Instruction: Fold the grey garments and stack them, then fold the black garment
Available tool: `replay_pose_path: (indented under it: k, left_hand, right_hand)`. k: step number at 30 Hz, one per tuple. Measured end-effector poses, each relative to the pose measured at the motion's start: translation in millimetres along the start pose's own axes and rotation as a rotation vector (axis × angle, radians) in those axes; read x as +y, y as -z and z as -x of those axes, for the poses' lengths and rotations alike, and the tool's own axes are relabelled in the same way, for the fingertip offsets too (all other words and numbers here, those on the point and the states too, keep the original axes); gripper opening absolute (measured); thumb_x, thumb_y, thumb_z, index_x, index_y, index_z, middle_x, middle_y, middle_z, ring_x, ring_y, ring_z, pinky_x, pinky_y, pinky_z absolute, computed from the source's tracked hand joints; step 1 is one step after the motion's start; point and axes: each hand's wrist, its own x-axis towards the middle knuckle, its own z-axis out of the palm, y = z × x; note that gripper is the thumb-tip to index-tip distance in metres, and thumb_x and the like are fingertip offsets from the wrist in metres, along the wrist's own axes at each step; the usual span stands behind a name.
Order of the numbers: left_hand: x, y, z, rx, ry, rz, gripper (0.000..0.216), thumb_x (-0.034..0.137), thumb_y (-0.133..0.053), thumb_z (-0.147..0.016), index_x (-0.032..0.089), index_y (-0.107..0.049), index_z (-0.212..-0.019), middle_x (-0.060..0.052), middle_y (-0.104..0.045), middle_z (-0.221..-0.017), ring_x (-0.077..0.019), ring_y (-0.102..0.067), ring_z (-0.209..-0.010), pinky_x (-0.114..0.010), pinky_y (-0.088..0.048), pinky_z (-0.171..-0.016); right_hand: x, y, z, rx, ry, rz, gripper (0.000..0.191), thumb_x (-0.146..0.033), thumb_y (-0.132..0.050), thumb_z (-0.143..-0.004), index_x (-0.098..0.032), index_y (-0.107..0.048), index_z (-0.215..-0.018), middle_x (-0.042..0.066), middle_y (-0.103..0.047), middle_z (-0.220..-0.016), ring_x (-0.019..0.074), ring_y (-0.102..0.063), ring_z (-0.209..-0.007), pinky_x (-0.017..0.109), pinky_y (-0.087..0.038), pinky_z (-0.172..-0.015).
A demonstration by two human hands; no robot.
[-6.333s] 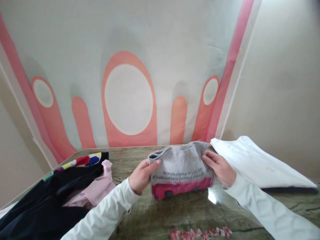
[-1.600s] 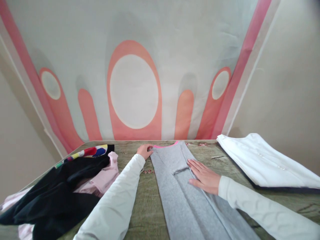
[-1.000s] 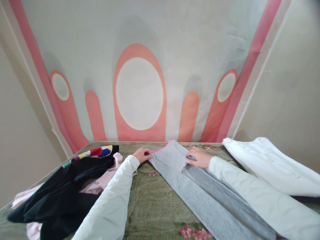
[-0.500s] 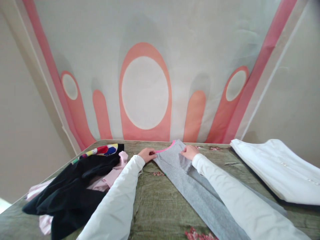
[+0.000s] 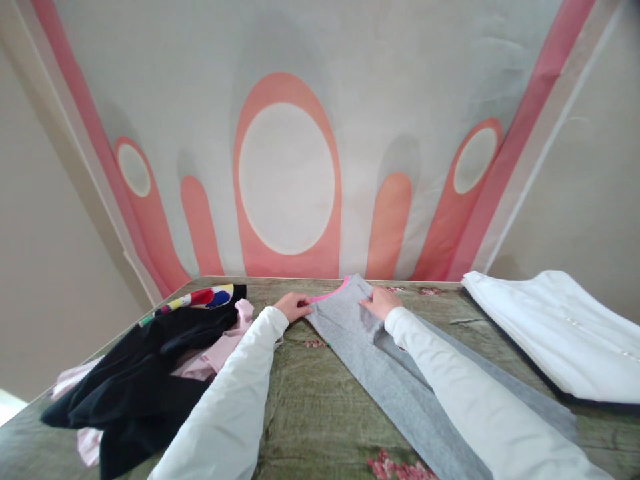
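Observation:
A grey garment with a pink edge [image 5: 350,307] lies at an angle across the middle of the table, and its long parts run down toward the lower right. My left hand [image 5: 293,307] is closed in a pinch on its left corner, beside the pink edge. On the other side, my right hand [image 5: 383,303] has thumb and fingers closed on the grey cloth, where it bunches a little. My right sleeve hides part of the garment. Whether it is a top or trousers I cannot tell.
To the left is a loose heap of black clothing [image 5: 145,373] with pink cloth [image 5: 220,353] and a multicoloured strip [image 5: 205,298]. A folded white garment [image 5: 555,333] lies on something dark at the right. The green wood-patterned table [image 5: 305,413] ends at a patterned wall [image 5: 290,267].
The view has shifted slightly. Both hands keep their grip on the grey garment, with hardly any movement.

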Motion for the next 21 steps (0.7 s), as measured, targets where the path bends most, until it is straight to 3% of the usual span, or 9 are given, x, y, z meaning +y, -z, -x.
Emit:
replay_pose_path:
  k: [5, 11, 16, 21]
  left_hand:
    - [-1.2, -1.4, -1.2, 0.004, 0.001, -0.006, 0.024, 0.037, -0.059, -0.066, 0.013, -0.063, -0.072, 0.002, -0.054, -0.058, -0.0112, -0.047, -0.057, -0.019, -0.036, -0.055]
    - [-0.5, -0.2, -0.4, 0.007, -0.002, -0.007, 0.024, 0.037, -0.059, -0.067, 0.014, -0.063, -0.071, 0.002, -0.055, -0.057, -0.0114, -0.048, -0.056, -0.020, -0.037, -0.054]
    - [4.7, 4.8, -0.4, 0.033, -0.037, 0.023, 0.024, 0.036, -0.054, -0.072, 0.014, -0.063, -0.076, 0.000, -0.059, -0.065, -0.0124, -0.051, -0.060, -0.021, -0.039, -0.058]
    - [6.3, 2.8, -1.5, 0.115, -0.059, -0.013, 0.026, 0.033, -0.050, -0.076, 0.015, -0.061, -0.090, 0.000, -0.059, -0.067, -0.0133, -0.052, -0.063, -0.023, -0.040, -0.062]
  right_hand:
    - [2.4, -4.4, -4.9, 0.005, 0.032, -0.051, 0.031, -0.043, -0.052, -0.073, -0.017, -0.058, -0.090, 0.012, -0.064, -0.094, 0.0246, -0.058, -0.092, 0.032, -0.040, -0.077]
    - [0.4, -6.3, -6.3, 0.001, 0.090, -0.205, 0.037, -0.029, -0.058, -0.070, -0.013, -0.053, -0.102, 0.014, -0.062, -0.101, 0.0250, -0.056, -0.096, 0.033, -0.039, -0.082]
    - [1.1, 8.8, -8.9, -0.005, 0.263, -0.313, 0.029, -0.021, -0.054, -0.074, -0.016, -0.054, -0.103, 0.007, -0.061, -0.103, 0.0169, -0.055, -0.098, 0.025, -0.039, -0.084]
    - [9.0, 25.7, -14.6, 0.086, 0.369, -0.384, 0.023, -0.021, -0.051, -0.077, -0.016, -0.057, -0.098, 0.006, -0.062, -0.097, 0.0165, -0.055, -0.090, 0.027, -0.040, -0.082]
